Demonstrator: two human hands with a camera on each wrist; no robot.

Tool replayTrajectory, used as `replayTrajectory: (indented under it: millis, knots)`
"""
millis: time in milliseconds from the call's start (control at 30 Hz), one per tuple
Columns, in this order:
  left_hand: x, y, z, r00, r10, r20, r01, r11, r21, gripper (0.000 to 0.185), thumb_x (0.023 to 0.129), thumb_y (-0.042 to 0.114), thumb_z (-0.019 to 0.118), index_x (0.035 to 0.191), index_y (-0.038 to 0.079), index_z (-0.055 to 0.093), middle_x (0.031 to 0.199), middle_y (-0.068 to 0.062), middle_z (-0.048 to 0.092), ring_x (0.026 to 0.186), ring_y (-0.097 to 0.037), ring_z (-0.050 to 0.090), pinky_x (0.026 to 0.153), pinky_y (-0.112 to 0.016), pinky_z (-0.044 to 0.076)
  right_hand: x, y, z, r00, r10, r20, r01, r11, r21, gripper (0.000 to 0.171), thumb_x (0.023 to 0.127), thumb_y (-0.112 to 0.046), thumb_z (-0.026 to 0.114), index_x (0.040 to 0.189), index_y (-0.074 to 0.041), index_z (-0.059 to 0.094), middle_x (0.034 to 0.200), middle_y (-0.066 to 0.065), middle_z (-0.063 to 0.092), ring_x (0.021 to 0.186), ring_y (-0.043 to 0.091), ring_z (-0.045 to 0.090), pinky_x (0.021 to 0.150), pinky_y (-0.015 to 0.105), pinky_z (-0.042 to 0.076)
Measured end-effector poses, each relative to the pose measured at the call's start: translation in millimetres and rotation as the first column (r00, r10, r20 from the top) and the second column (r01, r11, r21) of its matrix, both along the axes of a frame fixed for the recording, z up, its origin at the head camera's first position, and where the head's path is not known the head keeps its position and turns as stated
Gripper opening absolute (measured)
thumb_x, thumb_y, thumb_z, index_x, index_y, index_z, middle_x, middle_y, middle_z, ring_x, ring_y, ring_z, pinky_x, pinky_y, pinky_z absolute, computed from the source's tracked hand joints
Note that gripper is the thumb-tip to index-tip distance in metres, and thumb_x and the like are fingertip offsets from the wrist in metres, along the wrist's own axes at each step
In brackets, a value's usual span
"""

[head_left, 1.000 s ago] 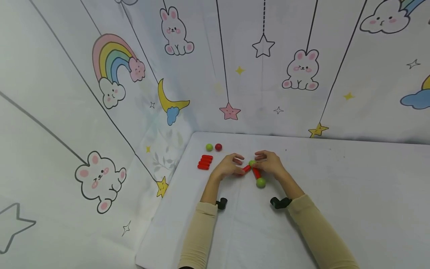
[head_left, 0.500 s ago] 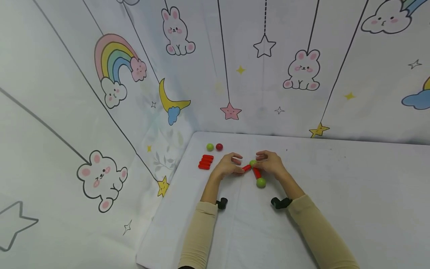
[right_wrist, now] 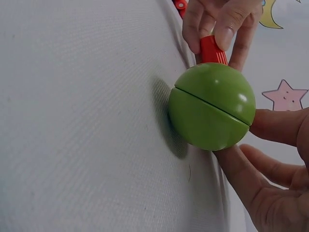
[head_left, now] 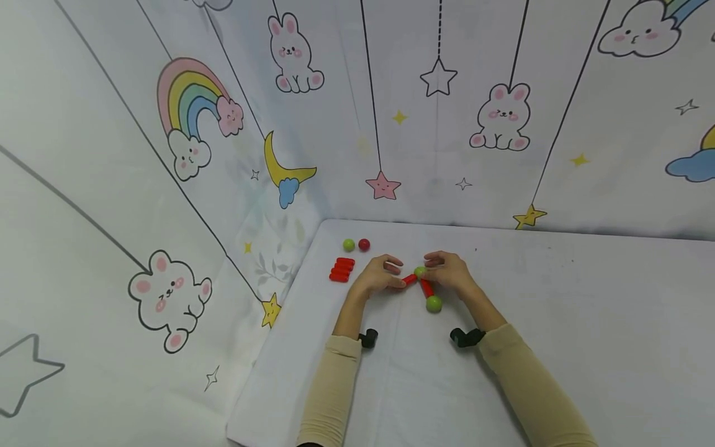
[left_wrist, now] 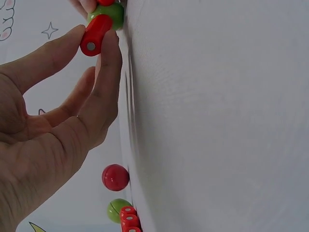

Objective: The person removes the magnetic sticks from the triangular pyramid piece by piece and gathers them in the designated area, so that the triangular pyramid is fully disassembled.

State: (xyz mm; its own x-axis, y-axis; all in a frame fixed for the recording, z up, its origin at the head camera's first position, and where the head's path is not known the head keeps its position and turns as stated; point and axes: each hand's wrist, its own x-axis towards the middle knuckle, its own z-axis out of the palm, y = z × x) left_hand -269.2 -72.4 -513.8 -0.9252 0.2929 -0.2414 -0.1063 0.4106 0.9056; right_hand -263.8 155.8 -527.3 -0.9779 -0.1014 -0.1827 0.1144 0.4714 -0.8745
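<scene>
Left hand (head_left: 380, 277): I see it pinching a short red rod (left_wrist: 95, 35) between thumb and fingertip; the other fingers are relaxed. From the head view I log only a sliver of that rod (head_left: 410, 279) showing past the fingers. The left wrist view adds a metal disc set in the rod's near end, and shows its far end touching a small green ball (left_wrist: 110, 13).

Right hand (head_left: 451, 272): its fingers are curled at the top of a second red rod (head_left: 427, 287), beside the small green ball (head_left: 419, 271) where the two rods meet. I cannot tell from the head view exactly which piece the fingertips grip. The right wrist view shows fingertips (right_wrist: 227, 34) closed round the red rod's (right_wrist: 212, 50) upper end.

Large green ball (head_left: 434, 303): sits on the white table (head_left: 558, 323) at the lower end of the second rod, touching it. Only the right wrist view shows the seam round this ball (right_wrist: 212, 106) and the shadow it throws on the cloth.

Loose stock, left of the hands: a stack of red rods (head_left: 341, 269), with a spare green ball (head_left: 349, 245) and a red ball (head_left: 364, 244) side by side just beyond it. I see the red ball (left_wrist: 115, 177) and green ball (left_wrist: 117, 209) again in the left wrist view, below the palm.

Backdrop: white cloth printed with rabbits, stars and a rainbow (head_left: 187, 102).
</scene>
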Motion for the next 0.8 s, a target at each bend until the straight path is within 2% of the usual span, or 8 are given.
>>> replayTrajectory:
  millis: [300, 433, 600, 800]
  knots:
    - [2.7, -4, 2.7, 1.0, 0.026, -0.013, -0.026, 0.999, -0.023, 0.044, 0.084, 0.008, 0.086, 0.124, 0.007, 0.067, 0.124, -0.012, 0.068, 0.1, -0.023, 0.065, 0.092, -0.037, 0.055, 1.2, 1, -0.4, 1.0, 0.015, -0.008, -0.015, 1.0, -0.007, 0.057, 0.094, -0.02, 0.078, 0.144, -0.005, 0.058, 0.138, 0.019, 0.065, 0.124, 0.036, 0.061, 0.106, 0.052, 0.049]
    - [4.1, -13, 7.5, 0.999, 0.042, -0.028, -0.043, 0.999, -0.029, 0.042, 0.083, 0.01, 0.087, 0.119, 0.007, 0.067, 0.125, -0.01, 0.066, 0.102, -0.024, 0.063, 0.091, -0.038, 0.056, 2.9, 3, 0.7, 1.0, 0.014, -0.015, -0.014, 1.0, -0.012, 0.056, 0.094, -0.019, 0.077, 0.144, -0.004, 0.058, 0.138, 0.019, 0.064, 0.124, 0.036, 0.062, 0.103, 0.048, 0.052]
    - [4.5, -29, 10.1, 0.999, 0.048, -0.023, -0.048, 0.999, 0.01, 0.048, 0.082, 0.016, 0.09, 0.122, 0.007, 0.065, 0.128, -0.009, 0.065, 0.101, -0.024, 0.067, 0.091, -0.04, 0.055, 3.5, 3, 0.3, 1.0, 0.012, -0.016, -0.012, 1.0, -0.021, 0.056, 0.095, -0.018, 0.077, 0.145, -0.003, 0.057, 0.138, 0.02, 0.064, 0.125, 0.036, 0.062, 0.101, 0.047, 0.053]
    - [5.6, -46, 10.5, 0.995, 0.088, -0.037, -0.085, 0.994, 0.063, 0.054, 0.08, 0.015, 0.092, 0.125, 0.004, 0.064, 0.131, -0.014, 0.066, 0.103, -0.025, 0.066, 0.091, -0.04, 0.054, 5.0, 0, 0.0, 1.0, 0.021, -0.023, -0.021, 0.999, -0.026, 0.055, 0.095, -0.018, 0.077, 0.144, -0.001, 0.058, 0.138, 0.02, 0.064, 0.126, 0.036, 0.062, 0.1, 0.046, 0.053]
